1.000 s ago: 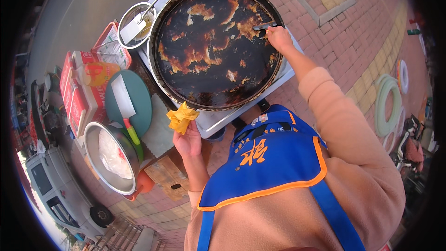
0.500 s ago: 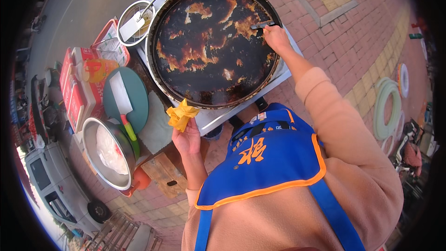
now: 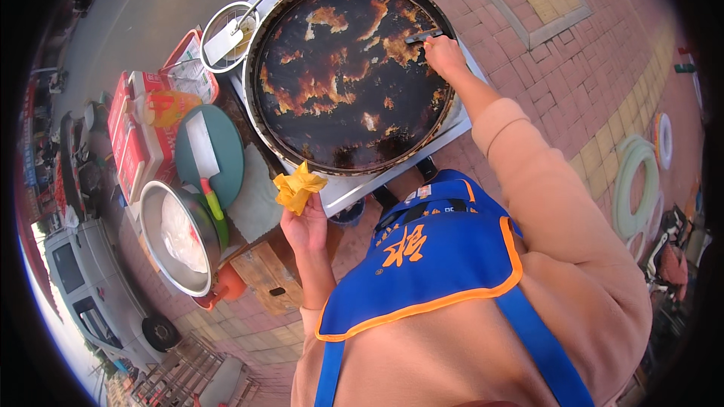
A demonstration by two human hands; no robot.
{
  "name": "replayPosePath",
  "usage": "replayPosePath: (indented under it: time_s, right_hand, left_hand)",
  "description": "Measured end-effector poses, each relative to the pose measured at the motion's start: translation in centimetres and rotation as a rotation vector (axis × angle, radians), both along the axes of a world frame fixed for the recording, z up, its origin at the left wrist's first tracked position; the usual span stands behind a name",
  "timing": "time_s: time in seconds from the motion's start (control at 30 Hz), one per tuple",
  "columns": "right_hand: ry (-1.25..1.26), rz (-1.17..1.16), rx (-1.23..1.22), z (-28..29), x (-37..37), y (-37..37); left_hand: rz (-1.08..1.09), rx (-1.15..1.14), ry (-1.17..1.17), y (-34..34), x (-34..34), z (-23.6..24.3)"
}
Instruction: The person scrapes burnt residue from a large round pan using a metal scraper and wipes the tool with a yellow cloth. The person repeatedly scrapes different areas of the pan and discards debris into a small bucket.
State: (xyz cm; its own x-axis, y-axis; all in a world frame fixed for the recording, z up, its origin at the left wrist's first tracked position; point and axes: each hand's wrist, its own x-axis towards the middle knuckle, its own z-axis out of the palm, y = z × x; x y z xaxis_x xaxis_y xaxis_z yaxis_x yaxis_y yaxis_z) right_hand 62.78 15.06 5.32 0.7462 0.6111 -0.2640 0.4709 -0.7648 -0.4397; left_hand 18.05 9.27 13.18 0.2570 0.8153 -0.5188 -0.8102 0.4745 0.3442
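A large round black pan point(image 3: 332, 132) has patches of browned crust stuck on its dark surface. At its right side my right hand point(image 3: 445, 56) is closed around a flat metal scraper point(image 3: 424, 36), whose blade lies over the pan near the rim. My fingers hide most of its handle. A crumpled yellow cloth point(image 3: 299, 188) is gripped in my left hand point(image 3: 305, 227), just outside the pan's near left edge.
The pan sits on a white metal stand point(image 3: 347, 190). To the left are a strainer point(image 3: 228, 38), a cleaver point(image 3: 202, 147) on a round green board point(image 3: 234, 158), a steel bowl point(image 3: 197, 283) holding a plastic bag, and red-white boxes point(image 3: 136, 151). Paving point(image 3: 543, 83) lies to the right.
The view has shifted slightly. Relative to the pan, my right hand and scraper have moved a little up and left. My left hand still grips the cloth in nearly the same place.
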Motion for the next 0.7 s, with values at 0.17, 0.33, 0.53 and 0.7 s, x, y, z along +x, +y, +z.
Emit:
replayPosePath:
  time_s: [0.17,0.33,0.53,0.7]
  right_hand:
    - [-0.011,0.066,0.006,-0.1,1.5,1.3]
    - [-0.015,0.098,0.019,0.5,2.1,1.9]
    - [-0.048,0.171,0.024,1.0,2.5,1.5]
    - [-0.049,0.151,-0.004,0.3,1.7,1.8]
  left_hand:
    - [0.018,0.013,0.010,-0.4,0.0,0.7]
    - [0.062,-0.030,0.050,-0.8,0.4,0.4]
    - [0.061,-0.062,0.082,-1.1,1.9,-0.9]
    - [0.031,-0.026,0.023,-1.3,2.8,-0.9]
